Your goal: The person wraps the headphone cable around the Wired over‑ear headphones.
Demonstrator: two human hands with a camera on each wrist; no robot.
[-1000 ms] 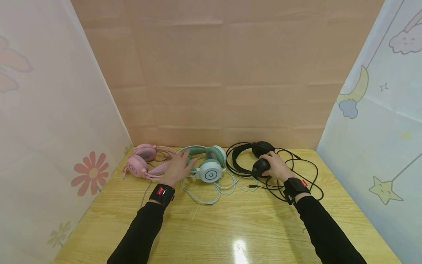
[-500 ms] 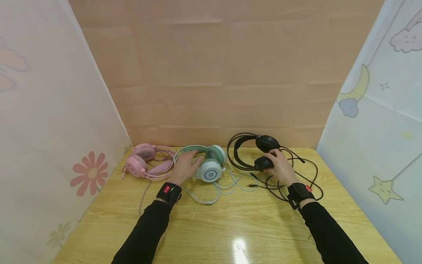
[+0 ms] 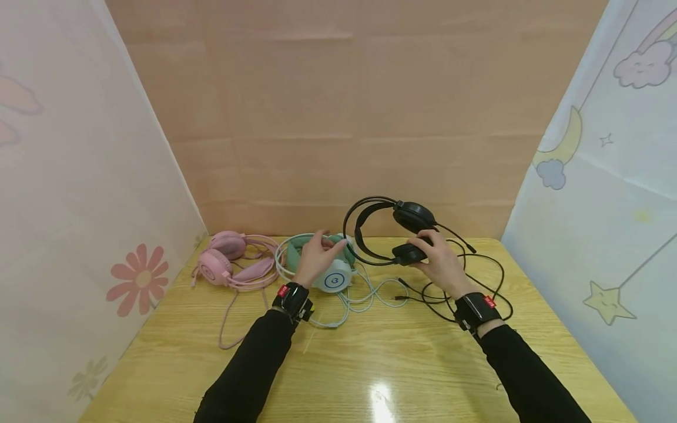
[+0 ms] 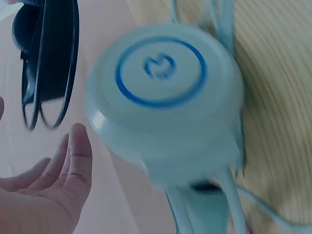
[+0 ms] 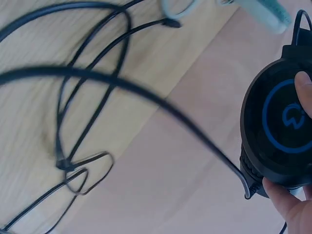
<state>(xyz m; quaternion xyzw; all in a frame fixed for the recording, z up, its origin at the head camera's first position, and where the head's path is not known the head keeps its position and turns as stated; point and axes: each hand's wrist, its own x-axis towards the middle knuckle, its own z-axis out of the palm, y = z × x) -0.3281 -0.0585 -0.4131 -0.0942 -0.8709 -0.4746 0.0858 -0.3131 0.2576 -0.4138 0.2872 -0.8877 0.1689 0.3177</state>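
Note:
My right hand grips the near ear cup of a pair of black headphones, raised above the table with the headband towards the left. In the right wrist view, thumb and fingers hold the black ear cup with its blue ring mark. My left hand has its fingers extended beside the black headband, over white-and-green headphones. The left wrist view shows those fingers apart from the black headband; a white ear cup fills the middle.
Pink headphones lie on the table's left, their cord trailing forward. Black cable runs from the held headphones to loops on the wooden table. Pale cords lie in loops at the middle. A brown backdrop and patterned side panels enclose the table.
My right hand has lifted the black headphones off the table and moved them slightly left. My left hand has shifted right, from between the pink and white-green headphones to beside the black headband.

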